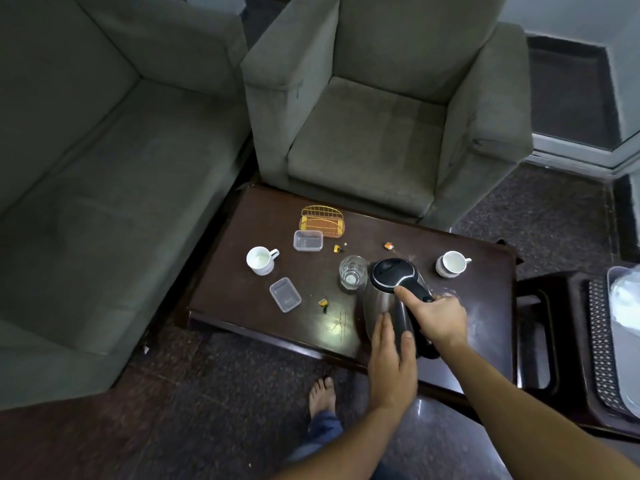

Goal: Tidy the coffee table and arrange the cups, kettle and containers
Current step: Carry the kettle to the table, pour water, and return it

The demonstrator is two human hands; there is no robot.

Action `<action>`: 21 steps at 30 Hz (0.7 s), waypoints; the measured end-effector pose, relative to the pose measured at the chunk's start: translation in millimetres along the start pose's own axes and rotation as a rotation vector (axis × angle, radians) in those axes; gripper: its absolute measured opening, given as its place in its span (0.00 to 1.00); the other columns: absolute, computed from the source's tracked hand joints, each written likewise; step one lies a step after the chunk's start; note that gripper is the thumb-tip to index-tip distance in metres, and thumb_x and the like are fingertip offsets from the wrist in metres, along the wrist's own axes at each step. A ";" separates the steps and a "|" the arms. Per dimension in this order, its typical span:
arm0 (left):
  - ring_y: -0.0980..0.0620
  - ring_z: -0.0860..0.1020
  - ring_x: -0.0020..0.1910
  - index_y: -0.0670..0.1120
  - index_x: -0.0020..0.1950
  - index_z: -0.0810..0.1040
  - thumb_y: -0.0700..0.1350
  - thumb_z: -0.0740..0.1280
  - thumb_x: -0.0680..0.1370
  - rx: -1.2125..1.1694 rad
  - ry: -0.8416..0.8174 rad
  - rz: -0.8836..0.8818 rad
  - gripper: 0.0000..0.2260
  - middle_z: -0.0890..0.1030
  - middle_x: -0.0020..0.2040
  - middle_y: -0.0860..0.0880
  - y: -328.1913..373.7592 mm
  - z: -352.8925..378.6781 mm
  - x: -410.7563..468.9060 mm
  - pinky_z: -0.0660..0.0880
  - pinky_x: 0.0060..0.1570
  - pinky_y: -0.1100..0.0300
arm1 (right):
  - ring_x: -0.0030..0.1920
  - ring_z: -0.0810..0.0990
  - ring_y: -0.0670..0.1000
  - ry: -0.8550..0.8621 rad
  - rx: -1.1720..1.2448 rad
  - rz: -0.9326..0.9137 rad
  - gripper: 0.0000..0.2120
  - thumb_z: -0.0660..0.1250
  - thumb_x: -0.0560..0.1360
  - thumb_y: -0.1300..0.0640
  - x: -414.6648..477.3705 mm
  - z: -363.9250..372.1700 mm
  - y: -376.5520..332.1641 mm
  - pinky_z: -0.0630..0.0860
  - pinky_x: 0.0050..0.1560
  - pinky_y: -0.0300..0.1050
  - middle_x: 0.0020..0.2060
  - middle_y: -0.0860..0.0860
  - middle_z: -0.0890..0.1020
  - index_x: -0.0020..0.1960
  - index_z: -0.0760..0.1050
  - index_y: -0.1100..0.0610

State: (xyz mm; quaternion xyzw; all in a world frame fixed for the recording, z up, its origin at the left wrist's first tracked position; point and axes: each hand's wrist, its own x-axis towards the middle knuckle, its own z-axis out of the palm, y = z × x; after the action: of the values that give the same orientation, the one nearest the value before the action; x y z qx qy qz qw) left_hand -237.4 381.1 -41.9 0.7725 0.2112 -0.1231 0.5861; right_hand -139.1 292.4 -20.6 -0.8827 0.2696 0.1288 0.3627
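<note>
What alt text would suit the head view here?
A person's right hand grips the handle of a steel kettle on a dark coffee table, the left hand flat against its side. Around it sit two white cups, a glass, two clear containers and scraps.

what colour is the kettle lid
Black, with a thin silver rim; the kettle body is steel. Seen in the head view.

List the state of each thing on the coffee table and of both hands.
Kettle: upright, lid shut, held.
Glass: upright.
Left cup: upright.
Right cup: upright.
Far container: open, no lid.
Near container: open, no lid.
Rack: upright.
Right hand: gripping kettle handle.
Left hand: open, beside kettle.
</note>
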 end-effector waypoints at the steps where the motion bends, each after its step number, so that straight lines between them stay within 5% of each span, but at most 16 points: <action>1: 0.58 0.57 0.80 0.50 0.83 0.58 0.52 0.58 0.86 -0.027 -0.011 0.003 0.25 0.59 0.82 0.53 1.6 1.0 -3.3 0.54 0.76 0.65 | 0.29 0.82 0.51 0.004 -0.005 0.007 0.37 0.70 0.56 0.21 -1.2 1.4 -0.7 0.76 0.32 0.46 0.20 0.50 0.79 0.25 0.74 0.58; 7: 0.65 0.65 0.75 0.53 0.81 0.63 0.52 0.60 0.84 -0.144 -0.075 0.023 0.24 0.67 0.77 0.58 13.7 10.6 -14.4 0.63 0.74 0.64 | 0.27 0.81 0.49 -0.012 -0.051 0.035 0.39 0.69 0.56 0.20 -1.9 8.2 -5.8 0.71 0.28 0.42 0.19 0.46 0.79 0.21 0.74 0.59; 12: 0.70 0.69 0.67 0.58 0.80 0.63 0.55 0.60 0.83 -0.160 -0.091 0.002 0.24 0.69 0.69 0.65 16.7 11.5 -14.8 0.65 0.67 0.72 | 0.31 0.83 0.52 -0.024 -0.079 0.029 0.26 0.68 0.56 0.20 -2.4 10.4 -9.3 0.76 0.34 0.45 0.19 0.47 0.79 0.21 0.78 0.42; 16: 0.78 0.68 0.62 0.59 0.80 0.62 0.54 0.60 0.83 -0.154 -0.098 0.004 0.25 0.71 0.68 0.65 15.1 9.3 -10.3 0.65 0.62 0.78 | 0.30 0.83 0.51 -0.053 -0.107 0.022 0.29 0.68 0.57 0.20 1.6 12.2 -11.5 0.76 0.33 0.45 0.19 0.47 0.79 0.23 0.80 0.47; 21: 0.71 0.71 0.66 0.59 0.80 0.63 0.54 0.60 0.82 -0.174 -0.097 -0.024 0.25 0.73 0.71 0.62 14.7 7.9 -3.4 0.66 0.63 0.77 | 0.30 0.82 0.51 -0.083 -0.148 0.054 0.35 0.66 0.56 0.20 6.6 15.2 -17.3 0.70 0.30 0.43 0.19 0.46 0.79 0.21 0.77 0.54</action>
State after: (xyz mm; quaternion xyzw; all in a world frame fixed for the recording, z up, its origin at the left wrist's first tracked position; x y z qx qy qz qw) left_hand -233.0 369.6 -30.1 0.7092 0.2016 -0.1488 0.6590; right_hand -124.3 310.9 -24.3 -0.8935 0.2679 0.1945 0.3035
